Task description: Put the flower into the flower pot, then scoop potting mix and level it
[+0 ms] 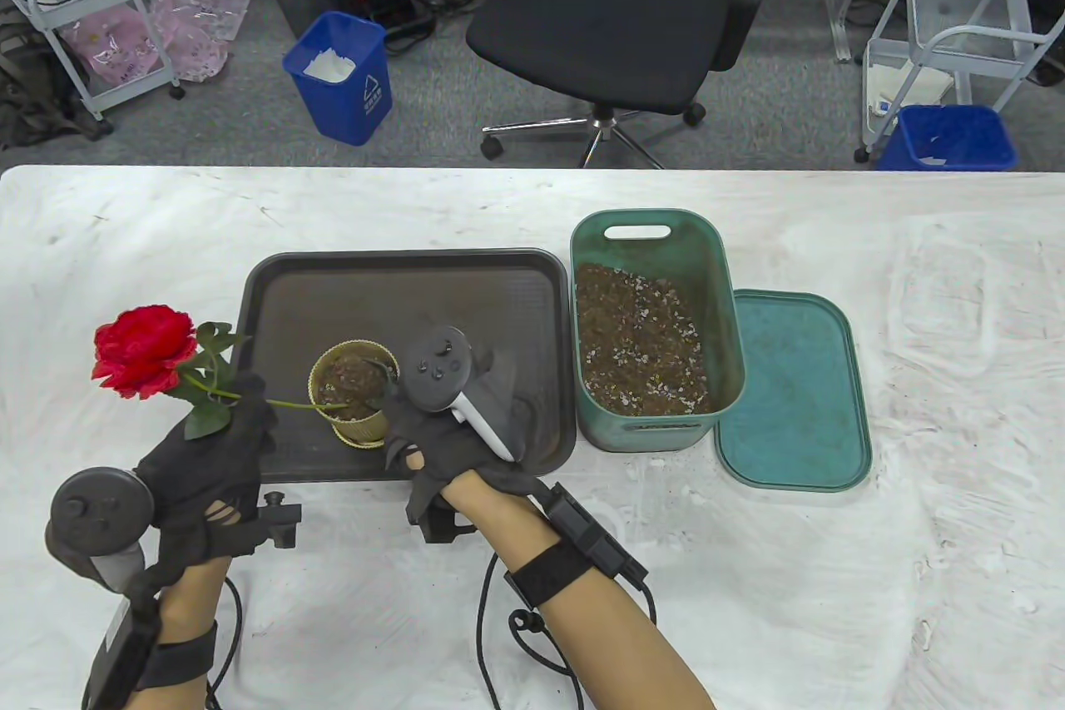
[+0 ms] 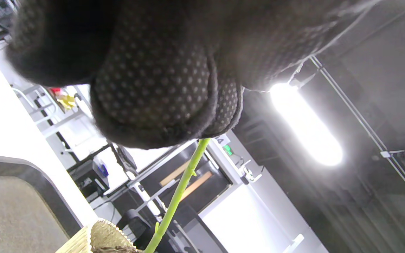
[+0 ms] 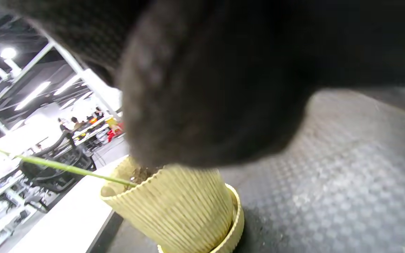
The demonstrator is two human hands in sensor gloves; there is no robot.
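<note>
A red flower (image 1: 137,360) with green leaves hangs out over the tray's left edge. Its thin green stem (image 1: 295,404) slants down into the soil of the ribbed yellow pot (image 1: 354,427). My left hand (image 1: 241,410) pinches the stem just below the leaves; in the left wrist view the stem (image 2: 181,186) runs from the gloved fingers (image 2: 160,91) to the pot (image 2: 100,239). My right hand (image 1: 408,419) is at the pot's right rim, curled round what looks like a dark scoop (image 1: 381,369) over the soil. The right wrist view shows the pot (image 3: 174,207) and stem (image 3: 65,168) under the glove.
The pot stands on a dark tray (image 1: 399,277). To its right is a green bin (image 1: 653,223) holding potting mix (image 1: 641,335), and its green lid (image 1: 790,394) lies flat beside it. A white cloth covers the table; an office chair and blue bins stand beyond the far edge.
</note>
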